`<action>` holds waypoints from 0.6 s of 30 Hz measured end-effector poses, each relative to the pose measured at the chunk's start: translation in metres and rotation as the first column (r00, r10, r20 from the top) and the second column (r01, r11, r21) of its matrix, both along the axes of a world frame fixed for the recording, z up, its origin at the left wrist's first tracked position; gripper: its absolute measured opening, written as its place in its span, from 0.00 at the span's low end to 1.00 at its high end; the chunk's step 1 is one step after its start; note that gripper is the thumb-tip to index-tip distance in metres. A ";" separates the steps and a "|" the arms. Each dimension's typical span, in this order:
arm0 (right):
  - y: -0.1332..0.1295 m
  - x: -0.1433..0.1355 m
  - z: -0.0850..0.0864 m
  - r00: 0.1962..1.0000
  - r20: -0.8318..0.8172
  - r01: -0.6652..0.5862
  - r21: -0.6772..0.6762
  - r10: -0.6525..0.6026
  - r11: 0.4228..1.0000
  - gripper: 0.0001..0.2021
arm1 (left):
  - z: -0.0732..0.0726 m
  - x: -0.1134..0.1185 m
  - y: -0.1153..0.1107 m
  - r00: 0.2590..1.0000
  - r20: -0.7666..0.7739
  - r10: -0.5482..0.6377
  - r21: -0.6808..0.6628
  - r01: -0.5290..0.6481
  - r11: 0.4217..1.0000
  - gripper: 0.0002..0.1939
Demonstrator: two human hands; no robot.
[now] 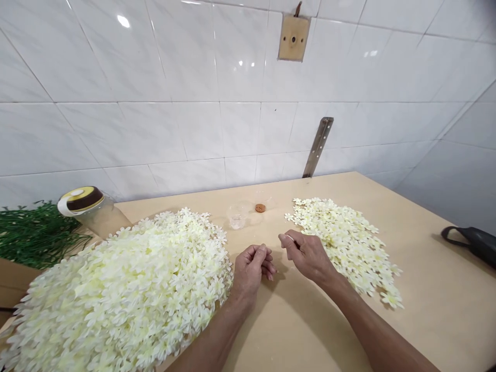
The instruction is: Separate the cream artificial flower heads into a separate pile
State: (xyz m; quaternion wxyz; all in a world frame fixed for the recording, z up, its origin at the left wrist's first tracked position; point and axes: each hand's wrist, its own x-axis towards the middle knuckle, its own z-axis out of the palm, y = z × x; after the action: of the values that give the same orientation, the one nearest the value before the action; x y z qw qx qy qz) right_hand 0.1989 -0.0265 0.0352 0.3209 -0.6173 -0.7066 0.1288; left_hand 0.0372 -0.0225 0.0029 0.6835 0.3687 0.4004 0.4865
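Note:
My left hand (253, 266) is over the middle of the table, its fingers curled and the thumb pressed on the forefinger; what they hold, if anything, is too small to tell. Right of it, a short gap apart, my right hand (304, 253) is closed in a pinch, with a tiny pale bit at the fingertips that I cannot make out. A large heap of pale yellow-white flowers (143, 284) lies left of my left hand. Beyond my right hand and forearm spreads a flatter pile of similar flowers (344, 237).
Behind my hands lie a small round brown object (260, 207) and clear plastic pieces (237, 216). A bottle with a yellow and brown lid (95, 209) stands beside green artificial stems (39, 232) at left. A black strapped object (475, 240) lies far right. A tiled wall (194, 129) backs the table (422, 268).

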 end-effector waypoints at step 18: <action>0.007 -0.002 -0.011 0.735 -0.678 -0.071 -0.104 -0.018 0.992 0.16 | -0.007 0.001 0.002 1.000 0.007 0.008 0.034 -0.008 0.999 0.21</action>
State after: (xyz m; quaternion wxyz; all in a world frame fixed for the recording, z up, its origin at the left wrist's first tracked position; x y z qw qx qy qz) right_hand 0.1972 -0.0200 0.0244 0.5154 -0.5365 -0.5408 0.3925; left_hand 0.0383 -0.0208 -0.0038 0.6765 0.3768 0.3913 0.4972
